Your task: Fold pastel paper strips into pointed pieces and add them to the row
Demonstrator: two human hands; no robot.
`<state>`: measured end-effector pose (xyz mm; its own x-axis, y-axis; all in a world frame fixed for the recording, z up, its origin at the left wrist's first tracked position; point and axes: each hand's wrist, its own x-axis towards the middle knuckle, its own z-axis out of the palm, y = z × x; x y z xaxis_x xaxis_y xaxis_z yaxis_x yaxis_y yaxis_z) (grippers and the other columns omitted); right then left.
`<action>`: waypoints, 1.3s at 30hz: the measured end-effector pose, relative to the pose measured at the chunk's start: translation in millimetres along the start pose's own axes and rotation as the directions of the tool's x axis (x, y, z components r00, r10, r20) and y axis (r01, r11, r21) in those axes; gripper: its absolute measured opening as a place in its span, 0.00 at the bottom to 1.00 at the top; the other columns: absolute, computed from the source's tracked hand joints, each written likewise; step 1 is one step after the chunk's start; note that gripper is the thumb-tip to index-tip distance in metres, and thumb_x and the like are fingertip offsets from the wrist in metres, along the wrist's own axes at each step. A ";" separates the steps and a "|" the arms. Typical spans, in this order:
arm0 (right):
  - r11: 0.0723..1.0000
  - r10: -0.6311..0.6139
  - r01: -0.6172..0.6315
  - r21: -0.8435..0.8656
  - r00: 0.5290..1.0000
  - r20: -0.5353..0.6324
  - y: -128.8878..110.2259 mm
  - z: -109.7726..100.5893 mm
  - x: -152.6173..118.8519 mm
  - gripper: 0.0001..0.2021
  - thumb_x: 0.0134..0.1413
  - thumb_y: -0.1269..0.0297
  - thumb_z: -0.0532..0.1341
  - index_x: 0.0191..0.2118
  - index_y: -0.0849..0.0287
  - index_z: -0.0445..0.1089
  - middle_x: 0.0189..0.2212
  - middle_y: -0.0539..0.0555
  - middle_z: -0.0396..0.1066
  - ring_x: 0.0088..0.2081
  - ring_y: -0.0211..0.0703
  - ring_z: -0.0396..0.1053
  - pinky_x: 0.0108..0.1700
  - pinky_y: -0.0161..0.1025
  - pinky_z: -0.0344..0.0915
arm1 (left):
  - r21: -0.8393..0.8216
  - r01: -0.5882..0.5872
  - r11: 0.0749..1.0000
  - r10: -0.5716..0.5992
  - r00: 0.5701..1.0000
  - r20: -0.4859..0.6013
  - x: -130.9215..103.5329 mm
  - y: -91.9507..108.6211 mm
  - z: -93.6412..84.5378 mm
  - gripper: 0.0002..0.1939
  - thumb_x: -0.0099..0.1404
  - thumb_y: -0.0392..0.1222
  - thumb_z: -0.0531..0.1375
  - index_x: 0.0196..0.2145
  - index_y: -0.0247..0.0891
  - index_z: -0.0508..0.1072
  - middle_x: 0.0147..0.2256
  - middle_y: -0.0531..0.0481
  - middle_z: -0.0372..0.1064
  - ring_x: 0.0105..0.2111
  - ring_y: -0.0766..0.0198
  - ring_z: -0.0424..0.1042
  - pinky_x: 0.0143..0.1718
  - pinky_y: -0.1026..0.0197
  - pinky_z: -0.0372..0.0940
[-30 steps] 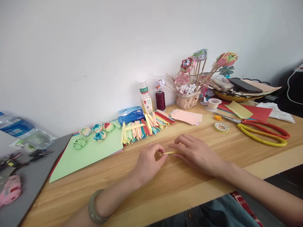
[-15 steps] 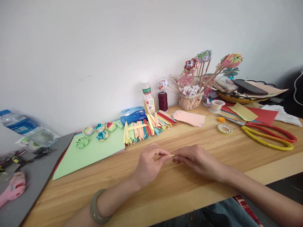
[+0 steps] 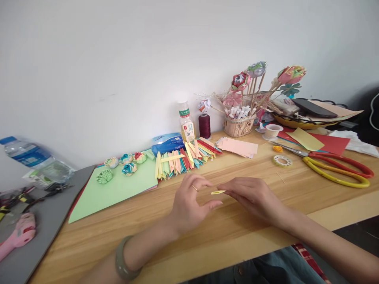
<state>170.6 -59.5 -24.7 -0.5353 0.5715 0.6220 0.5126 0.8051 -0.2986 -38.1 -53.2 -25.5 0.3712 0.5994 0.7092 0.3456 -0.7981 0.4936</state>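
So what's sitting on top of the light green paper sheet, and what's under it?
Five folded paper flowers sit on the light green sheet. A red edge peeks out along its left side; whatever else lies beneath is covered.

A wooden table (image 3: 225,232) carries scissors (image 3: 309,156); pink cards (image 3: 239,146) lie farther left.

Around the yellow paper (image 3: 218,192) as clock centre, bare table (image 3: 229,169) opens at 12 o'clock as far as the cards (image 3: 239,146), with the basket (image 3: 239,125) standing tall behind. The strips (image 3: 174,162) block 10 to 11. Flowers (image 3: 129,169) stand up at 9 to 10. The tape (image 3: 277,162) at 2 and the scissors (image 3: 340,182) near 3 obstruct, but a gap lies between cards and tape. The left forearm (image 3: 154,238) bars 8, the right forearm (image 3: 310,230) 4; wood is free between them at 6.
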 end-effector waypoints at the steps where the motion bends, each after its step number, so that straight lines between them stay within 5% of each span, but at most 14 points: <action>1: 1.000 -0.026 0.026 -0.014 1.000 -0.003 0.3 0.5 -0.4 0.10 0.63 0.72 0.52 0.45 0.60 0.68 0.33 0.55 0.76 0.33 0.39 0.73 0.34 0.34 0.65 | 0.010 -0.024 1.000 0.024 1.000 0.007 1.2 1.1 -0.3 0.12 0.60 0.46 0.64 0.37 0.36 0.69 0.33 0.47 0.68 0.35 0.60 0.66 0.36 0.58 0.63; 9: 0.951 -0.225 0.213 -0.223 0.974 -0.033 -2.8 -2.2 0.5 0.15 0.59 0.78 0.52 0.51 0.63 0.64 0.40 0.59 0.75 0.40 0.44 0.72 0.39 0.41 0.68 | -0.021 -0.068 0.997 0.067 0.997 -0.041 5.3 6.6 -4.3 0.07 0.62 0.42 0.62 0.31 0.35 0.72 0.27 0.49 0.70 0.30 0.63 0.64 0.32 0.60 0.62; 15: 0.946 -0.252 0.242 -0.216 0.968 -0.020 -8.8 -6.3 2.5 0.16 0.61 0.78 0.50 0.53 0.63 0.62 0.40 0.59 0.75 0.41 0.44 0.72 0.38 0.40 0.68 | 0.037 -0.183 0.982 0.184 0.982 -0.035 6.6 5.8 -7.5 0.03 0.64 0.38 0.60 0.33 0.37 0.72 0.26 0.50 0.71 0.29 0.64 0.63 0.31 0.62 0.62; 21: 0.976 -0.169 0.172 -0.130 0.985 0.034 -4.2 -7.2 -5.8 0.14 0.62 0.76 0.49 0.50 0.60 0.64 0.32 0.55 0.75 0.32 0.41 0.72 0.33 0.39 0.66 | 0.362 -0.543 0.758 0.539 0.833 0.122 13.5 -10.2 -25.4 0.03 0.63 0.35 0.60 0.31 0.40 0.71 0.27 0.53 0.73 0.29 0.63 0.65 0.30 0.62 0.61; 26: 0.992 -0.068 0.071 -0.107 0.997 0.035 -1.2 -8.6 -11.4 0.11 0.61 0.76 0.51 0.46 0.60 0.65 0.29 0.54 0.72 0.29 0.39 0.69 0.30 0.36 0.62 | 0.207 -0.360 0.910 0.356 0.933 0.059 21.9 -13.1 -31.2 0.05 0.66 0.42 0.57 0.34 0.38 0.69 0.29 0.48 0.72 0.31 0.61 0.68 0.33 0.59 0.64; 29: 0.992 -0.078 0.084 -0.089 0.995 0.062 -9.7 -7.8 -4.9 0.09 0.62 0.74 0.51 0.44 0.61 0.66 0.28 0.53 0.71 0.28 0.39 0.67 0.29 0.35 0.61 | 0.061 -0.314 0.947 0.307 0.947 0.097 21.4 -1.2 -21.3 0.17 0.62 0.52 0.60 0.39 0.35 0.69 0.32 0.45 0.73 0.32 0.60 0.69 0.34 0.57 0.66; 34: 0.993 -0.056 0.059 -0.104 0.998 0.033 -16.5 -6.7 1.7 0.09 0.64 0.69 0.51 0.41 0.61 0.68 0.25 0.52 0.71 0.26 0.38 0.67 0.27 0.35 0.60 | 0.001 -0.292 0.956 0.290 0.951 0.107 17.3 8.8 -13.7 0.03 0.65 0.33 0.58 0.32 0.35 0.70 0.26 0.48 0.71 0.28 0.64 0.66 0.30 0.62 0.64; 39: 0.998 0.049 -0.052 -0.046 0.997 -0.064 -10.5 -16.5 -0.3 0.08 0.62 0.64 0.55 0.39 0.58 0.70 0.26 0.52 0.74 0.26 0.37 0.70 0.27 0.33 0.63 | -0.039 -0.194 0.980 0.197 0.978 0.072 17.7 -0.6 -18.6 0.02 0.65 0.37 0.60 0.34 0.36 0.71 0.27 0.49 0.72 0.27 0.65 0.66 0.30 0.62 0.63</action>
<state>176.4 -70.8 -9.7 -0.4658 0.5990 0.6513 0.5701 0.7661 -0.2968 -47.8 -43.3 -3.8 0.4929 0.4336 0.7543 0.2332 -0.9011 0.3656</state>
